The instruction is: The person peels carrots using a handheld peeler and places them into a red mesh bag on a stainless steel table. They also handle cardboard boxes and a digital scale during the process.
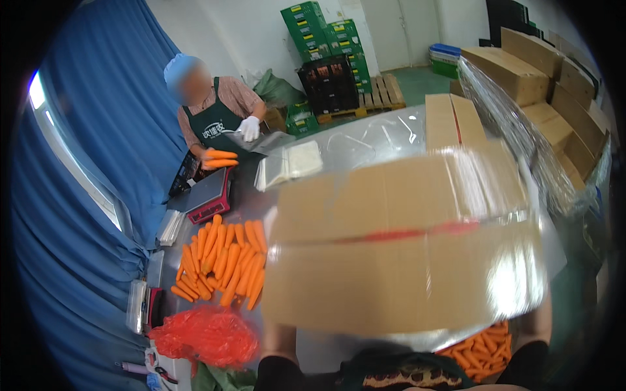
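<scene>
A large cardboard box (391, 273), with clear tape and a red strip along its middle seam, fills the space in front of me. My two forearms reach up to its left and right ends, but both hands are hidden behind it. To its left, a pile of carrots (225, 264) lies on the metal table (249, 195). Nearer to me is a crumpled red plastic bag (205, 337). More carrots (481, 349) show low on the right, beyond the box's near edge.
Across the table a co-worker (215, 112) holds carrots (220, 159) over a red scale (210, 195). A stack of plastic bags (288, 163) and another cardboard box (452, 119) lie on the table. Plastic-wrapped cardboard boxes (538, 93) stand at the right; green crates (303, 32) are stacked behind.
</scene>
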`<state>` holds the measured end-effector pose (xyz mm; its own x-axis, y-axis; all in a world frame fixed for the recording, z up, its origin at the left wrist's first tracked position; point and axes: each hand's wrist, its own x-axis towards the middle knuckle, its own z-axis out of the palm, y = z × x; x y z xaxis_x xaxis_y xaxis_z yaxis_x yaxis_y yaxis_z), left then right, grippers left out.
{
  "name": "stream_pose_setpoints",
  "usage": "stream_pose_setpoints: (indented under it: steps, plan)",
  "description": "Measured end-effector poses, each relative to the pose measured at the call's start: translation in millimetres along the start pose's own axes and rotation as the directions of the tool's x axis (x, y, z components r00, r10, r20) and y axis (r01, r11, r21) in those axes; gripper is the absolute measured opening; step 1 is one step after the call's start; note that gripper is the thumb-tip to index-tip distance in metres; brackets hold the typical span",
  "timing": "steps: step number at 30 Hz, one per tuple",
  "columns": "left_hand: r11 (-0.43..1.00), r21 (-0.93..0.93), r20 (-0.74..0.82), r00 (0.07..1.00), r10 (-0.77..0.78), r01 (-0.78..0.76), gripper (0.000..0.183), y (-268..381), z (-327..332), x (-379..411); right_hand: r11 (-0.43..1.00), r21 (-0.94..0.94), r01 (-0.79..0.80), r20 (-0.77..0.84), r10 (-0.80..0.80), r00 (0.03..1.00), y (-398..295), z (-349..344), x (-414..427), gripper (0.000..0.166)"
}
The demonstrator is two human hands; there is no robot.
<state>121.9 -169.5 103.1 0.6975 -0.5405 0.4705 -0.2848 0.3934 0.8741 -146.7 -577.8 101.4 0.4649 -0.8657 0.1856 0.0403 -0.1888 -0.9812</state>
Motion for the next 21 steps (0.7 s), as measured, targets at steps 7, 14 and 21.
stream_pose_setpoints:
  steps: [7, 14, 21]
  plan:
    - [0.947, 0.148, 0.146, 0.954, 0.263, -0.284, 0.046, 75.4, -24.1, 65.4, 0.951, -0.056, 0.304, 0.197, -0.288, 0.937, -135.8, 18.3, -18.1, 0.034]
    - [0.938, 0.162, 0.130, 0.949, 0.287, -0.306, 0.043, 130.2, 13.8, 85.8, 0.857, -0.184, 0.481, 0.244, -0.434, 0.867, -214.3, 14.3, -49.2, 0.034]
    - [0.645, 0.316, 0.017, 0.684, 0.730, -0.696, 0.044, 250.9, 17.7, 102.4, 0.748, -0.299, 0.592, 0.268, -0.529, 0.805, -259.3, 10.4, -65.7, 0.033]
